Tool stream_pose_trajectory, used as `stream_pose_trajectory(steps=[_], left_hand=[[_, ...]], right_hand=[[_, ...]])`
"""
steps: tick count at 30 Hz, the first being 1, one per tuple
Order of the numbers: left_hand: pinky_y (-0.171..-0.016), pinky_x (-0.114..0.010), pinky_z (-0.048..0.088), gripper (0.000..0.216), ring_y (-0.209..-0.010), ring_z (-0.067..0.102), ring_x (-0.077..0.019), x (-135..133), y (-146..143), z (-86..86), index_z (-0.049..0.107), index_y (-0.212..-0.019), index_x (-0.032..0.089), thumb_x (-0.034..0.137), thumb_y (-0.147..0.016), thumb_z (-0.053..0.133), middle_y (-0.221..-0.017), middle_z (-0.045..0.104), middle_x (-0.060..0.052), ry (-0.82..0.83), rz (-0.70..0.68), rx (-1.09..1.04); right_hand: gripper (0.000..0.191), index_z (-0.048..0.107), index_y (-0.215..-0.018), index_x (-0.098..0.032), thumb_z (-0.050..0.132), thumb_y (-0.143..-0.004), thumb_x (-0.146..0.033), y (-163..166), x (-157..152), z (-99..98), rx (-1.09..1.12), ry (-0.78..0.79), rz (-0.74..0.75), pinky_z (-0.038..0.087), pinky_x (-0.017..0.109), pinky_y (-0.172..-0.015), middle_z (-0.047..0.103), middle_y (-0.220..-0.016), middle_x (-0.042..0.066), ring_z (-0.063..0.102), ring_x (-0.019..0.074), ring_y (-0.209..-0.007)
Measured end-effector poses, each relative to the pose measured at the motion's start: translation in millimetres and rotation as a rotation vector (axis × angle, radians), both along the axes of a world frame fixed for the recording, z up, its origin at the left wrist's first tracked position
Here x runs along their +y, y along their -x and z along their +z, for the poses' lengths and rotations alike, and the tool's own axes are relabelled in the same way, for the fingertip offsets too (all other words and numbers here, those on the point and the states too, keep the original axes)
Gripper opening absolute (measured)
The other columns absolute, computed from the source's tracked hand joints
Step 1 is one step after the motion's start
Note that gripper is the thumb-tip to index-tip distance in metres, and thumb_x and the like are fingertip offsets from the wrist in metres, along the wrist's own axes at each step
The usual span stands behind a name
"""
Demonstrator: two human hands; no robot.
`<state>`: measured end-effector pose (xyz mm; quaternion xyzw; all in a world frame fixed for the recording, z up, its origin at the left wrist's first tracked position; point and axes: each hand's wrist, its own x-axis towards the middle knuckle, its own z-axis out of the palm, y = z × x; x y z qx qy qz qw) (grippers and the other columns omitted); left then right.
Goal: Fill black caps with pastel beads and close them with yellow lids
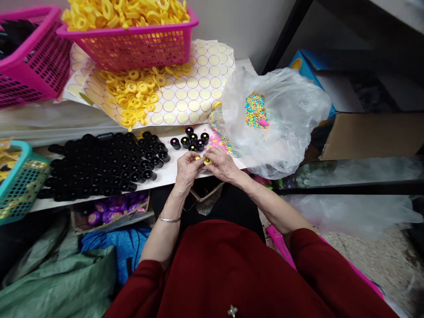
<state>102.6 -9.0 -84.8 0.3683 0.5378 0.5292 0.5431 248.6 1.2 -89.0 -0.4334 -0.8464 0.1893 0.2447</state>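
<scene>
At the front edge of the white work surface, my left hand (188, 167) and my right hand (220, 164) meet, fingers pinched. Between the right fingers shows a small yellow plastic ring (208, 161) with a dark centre. A yellow bit also peeks out at the left fingertips; its shape is mostly hidden. Just beyond the hands stand several black cups (193, 138), each with a pink or yellow bead inside. Loose pink beads (217, 140) lie to their right. Many more black cups (99, 163) are packed together on the left.
Behind, a pink basket (132, 44) brims with yellow rings; more yellow rings (141, 95) lie on a sticker sheet (182, 99). A clear plastic bag (281, 119) holds multicoloured beads (255, 110). A teal basket (36, 181) stands left, a cardboard box (374, 137) right.
</scene>
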Motion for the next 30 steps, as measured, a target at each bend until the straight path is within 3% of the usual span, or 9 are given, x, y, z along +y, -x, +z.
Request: stream_pose_trajectory(steps=[7,12,19,25,30], left_hand=[[-0.04,-0.016,0.033,0.029,-0.04,0.044,-0.004,4,-5,-4.6,0.054,-0.068,0.016,0.025,-0.053,0.078,-0.053,0.054,0.007,-0.001,0.023,-0.024],[-0.04,-0.018,0.031,0.024,-0.039,0.041,-0.0046,1,-8,-2.7,0.065,-0.072,0.012,0.026,-0.056,0.074,-0.047,0.052,0.006,0.034,0.006,0.054],[-0.045,-0.018,0.036,0.024,-0.045,0.045,-0.0047,-4,-15,-4.0,0.066,-0.07,0.012,0.035,-0.063,0.071,-0.056,0.057,0.003,0.026,0.036,0.078],[-0.043,-0.016,0.037,0.031,-0.044,0.047,-0.0045,-8,-22,-7.9,0.06,-0.083,0.014,0.035,-0.064,0.073,-0.059,0.054,0.006,0.04,0.13,0.03],[-0.04,-0.016,0.037,0.044,-0.04,0.047,-0.0044,-1,-16,-15.4,0.05,-0.089,0.017,0.03,-0.058,0.079,-0.063,0.058,0.007,0.027,0.125,-0.082]], right_hand=[[0.025,0.069,-0.096,-0.017,0.067,-0.079,-0.035,2,2,-11.1,0.348,0.22,-0.065,0.043,0.029,-0.072,0.055,-0.083,0.003,0.054,0.0177,-0.081],[0.03,0.071,-0.097,-0.017,0.054,-0.088,-0.04,7,-4,-19.3,0.665,0.316,-0.113,0.044,0.027,-0.076,0.061,-0.085,0.004,0.057,0.0146,-0.082],[0.028,0.065,-0.07,-0.017,0.052,-0.086,-0.035,22,-6,-19.2,0.716,0.372,-0.393,0.046,0.027,-0.071,0.06,-0.072,0.002,0.056,0.0145,-0.073],[0.022,0.059,-0.078,-0.018,0.051,-0.085,-0.038,31,-8,-14.2,0.891,0.856,-0.484,0.041,0.021,-0.04,0.053,-0.054,-0.004,0.051,0.0099,-0.041],[0.019,0.054,-0.078,-0.018,0.055,-0.084,-0.036,37,-9,-10.9,0.985,0.929,-0.576,0.042,0.017,-0.035,0.053,-0.051,-0.005,0.054,0.0089,-0.038]])
